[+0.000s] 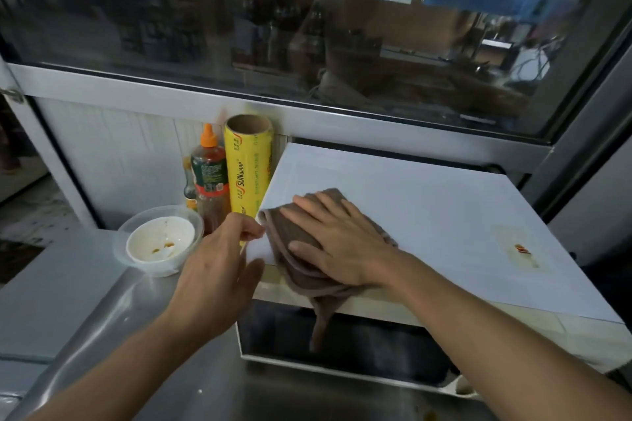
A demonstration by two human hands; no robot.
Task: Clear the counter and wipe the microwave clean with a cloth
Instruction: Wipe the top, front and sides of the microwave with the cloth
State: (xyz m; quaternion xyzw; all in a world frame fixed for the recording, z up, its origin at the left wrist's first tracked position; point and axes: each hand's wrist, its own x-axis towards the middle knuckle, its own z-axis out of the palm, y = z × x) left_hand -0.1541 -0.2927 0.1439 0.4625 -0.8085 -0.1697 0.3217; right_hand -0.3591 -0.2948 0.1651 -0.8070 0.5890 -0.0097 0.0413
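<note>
Steel desk (102, 335) nearest. Left hand (219, 270), fingers loosely curled, pinches microwave's (427, 215) front-left top corner. Right hand (342, 239) flat, fingers straight, pressing brown cloth (290, 232) on microwave top. Behind: bowl (159, 244), sauce bottle (209, 178), cling-wrap roll (248, 171).

Single head-worn wide-angle view, looking forward and steeply down from above the person's own forearms, which enter from 5 and 7 o'clock. The camera stands close over the microwave (427, 215), whose white top fills the centre and 3 o'clock side. The steel counter (102, 301) runs toward 8 o'clock. A glass window (307, 44) spans 12 o'clock. Straight edges bow near the frame borders.
</note>
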